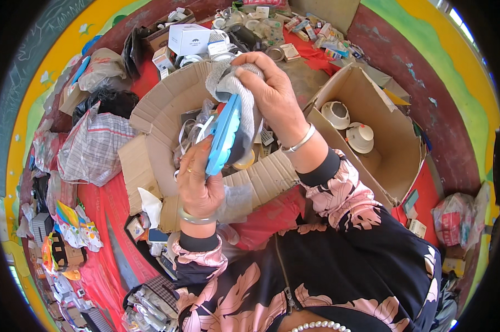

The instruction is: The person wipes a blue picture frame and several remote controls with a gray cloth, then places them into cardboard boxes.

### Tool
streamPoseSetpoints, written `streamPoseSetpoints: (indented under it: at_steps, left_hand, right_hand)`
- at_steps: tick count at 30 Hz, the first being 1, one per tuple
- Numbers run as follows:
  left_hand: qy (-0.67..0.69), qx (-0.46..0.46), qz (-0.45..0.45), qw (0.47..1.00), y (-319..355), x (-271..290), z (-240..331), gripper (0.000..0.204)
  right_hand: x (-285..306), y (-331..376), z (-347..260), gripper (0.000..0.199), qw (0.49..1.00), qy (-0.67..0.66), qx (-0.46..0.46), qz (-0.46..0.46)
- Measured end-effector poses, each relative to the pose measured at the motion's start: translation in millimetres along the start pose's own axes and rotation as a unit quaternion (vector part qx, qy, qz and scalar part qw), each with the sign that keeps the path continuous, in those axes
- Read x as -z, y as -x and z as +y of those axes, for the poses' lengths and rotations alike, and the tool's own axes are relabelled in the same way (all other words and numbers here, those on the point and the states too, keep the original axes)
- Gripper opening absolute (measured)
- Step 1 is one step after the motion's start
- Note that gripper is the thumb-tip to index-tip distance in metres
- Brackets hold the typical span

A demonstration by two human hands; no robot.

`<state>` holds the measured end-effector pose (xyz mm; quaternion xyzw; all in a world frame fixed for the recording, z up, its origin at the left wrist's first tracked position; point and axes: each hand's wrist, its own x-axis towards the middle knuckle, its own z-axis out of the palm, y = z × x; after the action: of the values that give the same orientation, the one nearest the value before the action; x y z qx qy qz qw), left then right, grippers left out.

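Hands are both grasping: the left hand [199,182] is gripping the lower end of a blue plastic case [226,133], and the right hand [272,91] is pinching a grey cloth [230,83] at its upper end. The case is tilting between them, its top leaning right, and is showing no readable label. Beneath, an open cardboard box [164,105] is holding jumbled goods, including a dark remote [267,137]. To the right, a second cardboard box [393,160] is containing two white bowls [360,139]. Farther off, a white box [184,40] is bearing small dark print; leftward, a plaid bag [98,146] is bulging, its contents hidden.
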<state>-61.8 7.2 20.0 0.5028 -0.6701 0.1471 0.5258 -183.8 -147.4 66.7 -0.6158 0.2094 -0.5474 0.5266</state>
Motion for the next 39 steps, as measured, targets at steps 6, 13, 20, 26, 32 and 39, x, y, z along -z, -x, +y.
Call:
streamPoseSetpoints:
  at_steps: [6, 13, 20, 26, 32, 39]
  left_hand:
    - [0.021, 0.07, -0.007, 0.997, 7.2, 1.9, 1.4, 0.034]
    - [0.145, 0.211, 0.099, 0.962, 13.7, -7.8, -3.3, 0.03]
    - [0.38, 0.365, 0.257, 0.81, -2.3, -0.1, -11.5, 0.04]
    - [0.453, 0.355, 0.301, 0.761, -0.2, 24.6, -44.3, 0.048]
    - [0.619, 0.406, 0.322, 0.59, 17.3, 51.9, -76.7, 0.049]
    - [0.746, 0.365, 0.26, 0.493, 15.5, 40.5, -79.1, 0.045]
  right_hand:
    - [-1.9, -0.8, 7.9, 0.014, 0.993, 0.043, 0.076, 0.076]
    - [5.2, -4.0, 37.0, 0.024, 0.953, -0.299, 0.024, 0.04]
    - [-33.1, 21.8, 40.3, 0.028, 0.961, 0.229, 0.147, 0.036]
    - [-25.7, 19.9, 39.6, 0.024, 0.944, 0.291, 0.091, -0.125]
    - [72.3, -29.7, 12.5, 0.027, 0.987, -0.084, -0.125, 0.05]
    - [68.6, -16.1, -17.1, 0.03, 0.986, -0.15, 0.042, 0.057]
